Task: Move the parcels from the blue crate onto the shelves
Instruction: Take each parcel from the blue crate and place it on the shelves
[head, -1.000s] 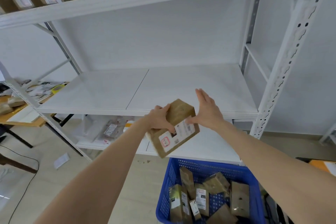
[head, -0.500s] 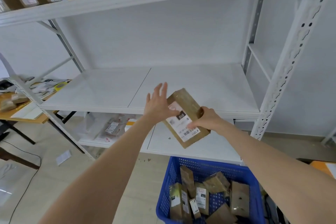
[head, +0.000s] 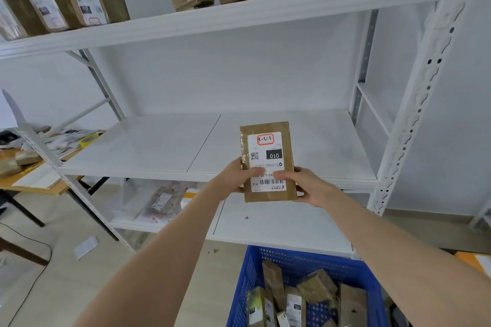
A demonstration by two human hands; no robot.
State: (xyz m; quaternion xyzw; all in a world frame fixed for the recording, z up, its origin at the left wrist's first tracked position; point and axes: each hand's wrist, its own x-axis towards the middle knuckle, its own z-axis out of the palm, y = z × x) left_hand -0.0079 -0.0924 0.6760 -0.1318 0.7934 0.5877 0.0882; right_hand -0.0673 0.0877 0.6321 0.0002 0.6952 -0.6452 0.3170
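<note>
Brown parcel (head: 268, 162), white label (head: 266, 162); blue crate (head: 303, 260); white shelves (head: 164, 146).

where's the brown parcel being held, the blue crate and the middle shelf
brown cardboard parcel with white label (head: 268, 164): head view, middle of the label
blue plastic mesh crate (head: 297, 260): head view, inside of its back wall
white metal middle shelf (head: 159, 148): head view, bare left board

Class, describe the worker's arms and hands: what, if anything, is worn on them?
Both are bare: no sleeve shows on the left forearm or right forearm up to the frame edge. The left hand and right hand wear no gloves; no watch, ring or bracelet is visible.
</note>
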